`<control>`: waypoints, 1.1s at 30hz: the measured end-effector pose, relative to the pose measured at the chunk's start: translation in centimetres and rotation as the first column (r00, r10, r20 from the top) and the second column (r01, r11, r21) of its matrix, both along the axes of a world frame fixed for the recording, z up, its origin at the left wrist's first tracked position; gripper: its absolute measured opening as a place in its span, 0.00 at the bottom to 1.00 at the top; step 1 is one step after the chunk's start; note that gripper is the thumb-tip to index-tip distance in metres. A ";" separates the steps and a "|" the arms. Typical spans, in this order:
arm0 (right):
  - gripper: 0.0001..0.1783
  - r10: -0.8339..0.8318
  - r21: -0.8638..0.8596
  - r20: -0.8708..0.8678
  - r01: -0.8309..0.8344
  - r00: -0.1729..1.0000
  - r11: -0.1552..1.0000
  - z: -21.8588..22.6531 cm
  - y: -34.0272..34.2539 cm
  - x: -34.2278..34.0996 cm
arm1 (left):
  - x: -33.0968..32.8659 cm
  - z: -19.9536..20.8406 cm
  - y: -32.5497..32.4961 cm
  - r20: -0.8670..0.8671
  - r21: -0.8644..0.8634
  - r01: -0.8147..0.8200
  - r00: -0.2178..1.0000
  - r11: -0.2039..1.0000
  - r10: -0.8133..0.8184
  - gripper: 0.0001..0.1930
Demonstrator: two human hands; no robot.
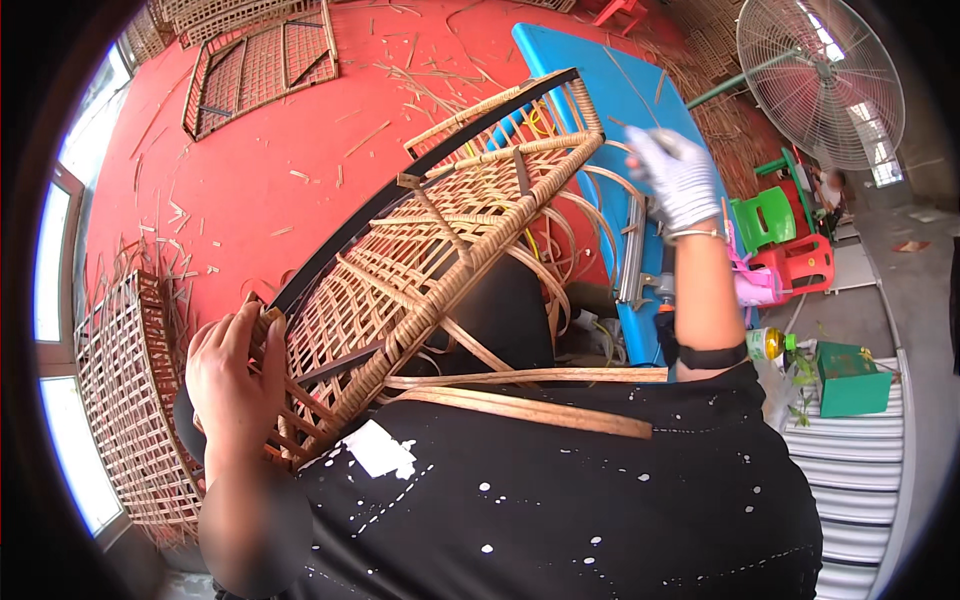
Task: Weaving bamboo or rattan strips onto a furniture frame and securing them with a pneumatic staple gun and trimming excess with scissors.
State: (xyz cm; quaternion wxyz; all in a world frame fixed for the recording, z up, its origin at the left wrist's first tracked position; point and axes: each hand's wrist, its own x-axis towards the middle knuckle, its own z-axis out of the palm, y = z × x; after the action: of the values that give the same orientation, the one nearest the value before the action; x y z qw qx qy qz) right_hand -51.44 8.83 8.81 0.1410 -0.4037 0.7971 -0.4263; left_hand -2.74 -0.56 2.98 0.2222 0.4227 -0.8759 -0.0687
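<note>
A woven rattan panel (430,255) with a wrapped rim and a black bar along one edge lies tilted across my lap. My bare left hand (235,375) closes round its lower left corner. Off the panel's far right end, over the blue table, my right hand (680,180) is raised in a white glove. Its fingers are bent in towards a thin rattan strip (607,176) that runs from the panel's edge; the exact grip is small and partly blurred. Loose strip ends (530,405) stick out across my black apron (560,490).
A blue table (590,70) bears a metal tool (631,250). Other woven panels (265,75) lie on the red floor (330,200) among scraps; another (140,400) stands at left. At right are a large fan (820,85), green and red chairs (765,218) and a green box (852,380).
</note>
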 end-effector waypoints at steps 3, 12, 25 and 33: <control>0.28 -0.376 0.413 -0.154 0.405 0.914 0.815 -1.5 6.3 -9.8 | 0.2 -0.3 0.0 0.017 0.012 -0.001 1.000 1.000 0.001 0.14; 0.42 -0.450 0.498 0.472 0.193 0.758 0.846 -12.3 16.0 -16.6 | -0.5 0.5 0.1 0.013 -0.011 0.003 1.000 1.000 -0.003 0.13; 0.23 -0.386 0.352 0.714 0.178 0.584 0.919 -11.5 17.6 -16.7 | 0.4 -0.2 -0.2 -0.036 0.005 0.000 0.999 1.000 0.000 0.11; 0.20 -0.439 0.224 0.556 0.382 0.706 0.897 -3.5 17.1 -10.6 | 0.6 -0.2 -0.2 -0.027 0.058 0.010 1.000 0.998 -0.009 0.12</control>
State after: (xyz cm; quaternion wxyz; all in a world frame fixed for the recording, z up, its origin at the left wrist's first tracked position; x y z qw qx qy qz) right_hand -62.01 25.97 5.35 0.3025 -0.0554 0.8007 -0.5141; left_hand -2.10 -0.75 2.77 0.2211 0.4239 -0.8725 -0.1008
